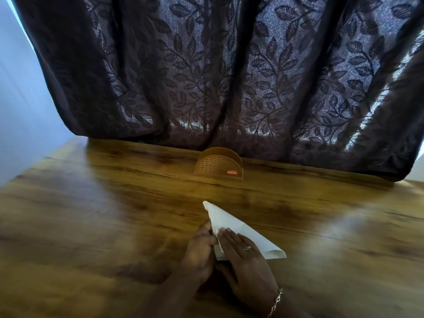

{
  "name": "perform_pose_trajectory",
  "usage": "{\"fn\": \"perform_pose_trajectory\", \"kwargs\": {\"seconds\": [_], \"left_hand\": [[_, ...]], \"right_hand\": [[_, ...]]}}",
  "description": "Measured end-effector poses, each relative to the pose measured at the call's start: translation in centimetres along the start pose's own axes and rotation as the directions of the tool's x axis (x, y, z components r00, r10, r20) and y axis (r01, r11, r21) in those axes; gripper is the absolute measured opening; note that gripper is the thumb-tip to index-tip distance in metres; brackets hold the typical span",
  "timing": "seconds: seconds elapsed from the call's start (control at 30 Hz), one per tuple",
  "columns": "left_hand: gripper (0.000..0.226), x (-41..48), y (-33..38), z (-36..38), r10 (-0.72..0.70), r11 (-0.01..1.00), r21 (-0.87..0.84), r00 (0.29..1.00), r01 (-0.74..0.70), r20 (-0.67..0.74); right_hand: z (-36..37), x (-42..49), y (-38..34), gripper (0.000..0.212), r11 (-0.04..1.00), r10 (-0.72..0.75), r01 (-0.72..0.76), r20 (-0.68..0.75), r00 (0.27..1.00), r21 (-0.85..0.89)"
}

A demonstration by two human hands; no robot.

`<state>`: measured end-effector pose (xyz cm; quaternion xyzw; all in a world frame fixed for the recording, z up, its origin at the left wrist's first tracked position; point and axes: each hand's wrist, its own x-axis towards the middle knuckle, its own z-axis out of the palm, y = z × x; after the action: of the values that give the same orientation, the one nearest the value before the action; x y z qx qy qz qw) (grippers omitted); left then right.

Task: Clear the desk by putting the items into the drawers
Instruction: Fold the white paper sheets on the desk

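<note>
Left grip [199,246] pinching folded paper [231,222], right grip [243,255] flat pressing it, on desk [91,214]

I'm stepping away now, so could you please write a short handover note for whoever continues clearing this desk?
Left hand: pinches the left edge of the folded white paper.
Right hand: flat, fingers pressing the paper onto the desk.
Brown holder stands at the desk's back edge, by the curtain.
Done: nothing visibly stowed.
Left: paper and holder; no drawer in view.
</note>
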<state>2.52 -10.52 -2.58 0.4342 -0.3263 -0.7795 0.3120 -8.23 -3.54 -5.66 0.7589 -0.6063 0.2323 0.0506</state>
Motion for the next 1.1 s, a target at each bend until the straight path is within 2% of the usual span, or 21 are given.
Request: {"fn": "perform_pose_trajectory", "kwargs": {"seconds": [0.13, 0.23, 0.3, 0.37, 0.43, 0.47, 0.5, 0.57, 0.6, 0.63, 0.7, 0.8, 0.87, 0.93, 1.03, 1.1], "left_hand": [[0.058, 0.0, 0.2, -0.2, -0.045, 0.997, -0.064, 0.998, 0.047, 0.038], [0.057, -0.1, 0.7, -0.4, -0.055, 0.976, -0.204, 0.991, 0.079, 0.119], [0.051, -0.2, 1.5, -0.5, -0.041, 0.959, -0.277, 0.995, 0.067, 0.096], [0.05, -0.5, 2.1, -1.0, 0.038, 0.983, -0.178, 0.999, -0.035, 0.009], [0.061, -0.8, 2.8, -2.1, 0.226, 0.966, 0.136, 0.974, -0.222, -0.016], [0.07, -1.1, 3.3, -2.6, 0.323, 0.882, 0.35, 0.946, -0.315, 0.036], [0.078, -1.3, 3.9, -3.1, 0.38, 0.752, 0.538, 0.918, -0.38, 0.117], [0.083, -1.4, 5.2, -3.6, 0.389, 0.5, 0.746, 0.883, -0.441, 0.262], [0.08, -1.4, 5.8, -3.6, 0.368, 0.416, 0.791, 0.879, -0.447, 0.303], [0.074, -1.3, 6.3, -3.4, 0.354, 0.359, 0.817, 0.876, -0.45, 0.327], [0.049, -1.2, 7.2, -3.0, 0.354, 0.308, 0.835, 0.87, -0.456, 0.344], [0.021, -1.1, 8.3, -3.0, 0.387, 0.326, 0.826, 0.862, -0.461, 0.328], [0.019, -1.1, 8.9, -3.4, 0.392, 0.35, 0.819, 0.865, -0.454, 0.312], [0.023, -0.9, 9.3, -3.9, 0.394, 0.346, 0.817, 0.862, -0.461, 0.319], [0.024, -0.3, 10.4, -4.6, 0.397, 0.333, 0.808, 0.849, -0.486, 0.347], [0.026, 0.4, 11.3, -5.0, 0.352, 0.326, 0.799, 0.849, -0.505, 0.393]], "right_hand": [[-0.3, 0.1, 0.7, 0.054, 1.0, -0.024, 0.024, 0.024, 0.999, 0.004], [-1.4, 0.8, 1.0, 0.049, 0.994, 0.035, -0.028, -0.06, 0.998, 0.108], [-2.8, 1.6, 1.2, 0.045, 0.974, 0.087, -0.068, -0.081, 0.993, 0.217], [-4.5, 2.4, 1.5, 0.04, 0.941, 0.136, -0.102, -0.082, 0.987, 0.323], [-6.2, 3.3, 1.9, 0.034, 0.907, 0.221, -0.174, -0.082, 0.972, 0.384], [-6.8, 3.8, 2.4, 0.035, 0.884, 0.256, -0.218, -0.037, 0.966, 0.413], [-7.5, 4.2, 2.7, 0.039, 0.849, 0.271, -0.264, 0.052, 0.961, 0.457], [-8.7, 5.4, 3.2, 0.033, 0.77, 0.258, -0.342, 0.228, 0.939, 0.539], [-9.0, 6.0, 3.3, 0.025, 0.737, 0.253, -0.368, 0.274, 0.928, 0.567], [-9.4, 6.5, 3.3, 0.018, 0.708, 0.257, -0.387, 0.295, 0.92, 0.59], [-9.6, 7.2, 3.0, 0.016, 0.674, 0.252, -0.376, 0.28, 0.926, 0.636], [-10.5, 8.2, 2.3, 0.017, 0.637, 0.211, -0.356, 0.29, 0.934, 0.684], [-11.0, 8.7, 2.2, 0.03, 0.66, 0.201, -0.398, 0.362, 0.91, 0.636], [-10.8, 9.0, 2.5, 0.047, 0.745, 0.237, -0.442, 0.422, 0.875, 0.499], [-10.1, 9.4, 3.2, 0.04, 0.827, 0.274, -0.447, 0.45, 0.85, 0.34], [-10.1, 10.0, 3.8, 0.03, 0.837, 0.305, -0.462, 0.452, 0.838, 0.293]]}}
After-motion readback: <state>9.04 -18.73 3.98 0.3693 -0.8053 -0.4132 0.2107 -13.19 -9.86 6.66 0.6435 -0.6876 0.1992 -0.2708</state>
